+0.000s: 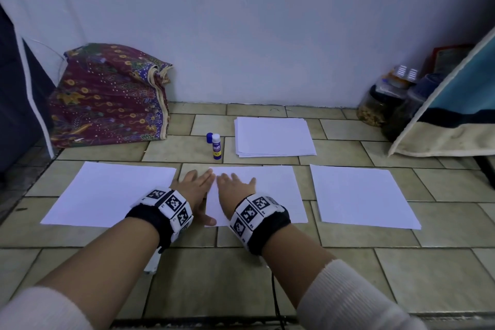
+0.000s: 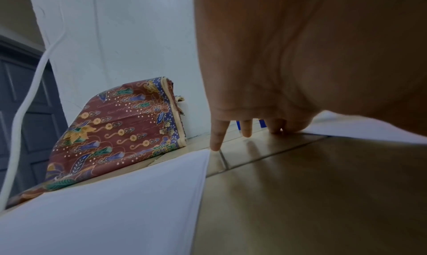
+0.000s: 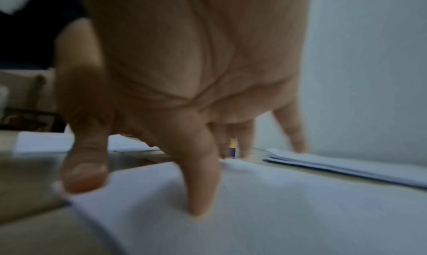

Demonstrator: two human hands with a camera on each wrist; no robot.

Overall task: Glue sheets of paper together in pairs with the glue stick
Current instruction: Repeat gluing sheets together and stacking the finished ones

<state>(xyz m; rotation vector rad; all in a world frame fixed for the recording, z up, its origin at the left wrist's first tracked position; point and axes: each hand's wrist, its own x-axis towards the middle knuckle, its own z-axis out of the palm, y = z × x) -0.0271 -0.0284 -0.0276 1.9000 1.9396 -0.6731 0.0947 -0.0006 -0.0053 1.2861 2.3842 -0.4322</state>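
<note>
Three white sheets lie in a row on the tiled floor: a left sheet point(image 1: 109, 193), a middle sheet point(image 1: 270, 195) and a right sheet point(image 1: 361, 195). My right hand point(image 1: 235, 187) presses flat on the middle sheet point(image 3: 265, 213), fingers spread. My left hand point(image 1: 197, 187) lies flat at that sheet's left edge, fingertips touching the edge and thumb at its near corner. A glue stick point(image 1: 216, 146) stands upright behind, its blue cap point(image 1: 209, 137) beside it. A stack of paper point(image 1: 274, 136) lies to the right of the stick.
A folded patterned cloth point(image 1: 107, 96) lies against the wall at back left. Jars point(image 1: 380, 104) and a hanging blue-and-cream fabric point(image 1: 455, 115) stand at back right. A dark door is at far left. A cable runs along the floor near me.
</note>
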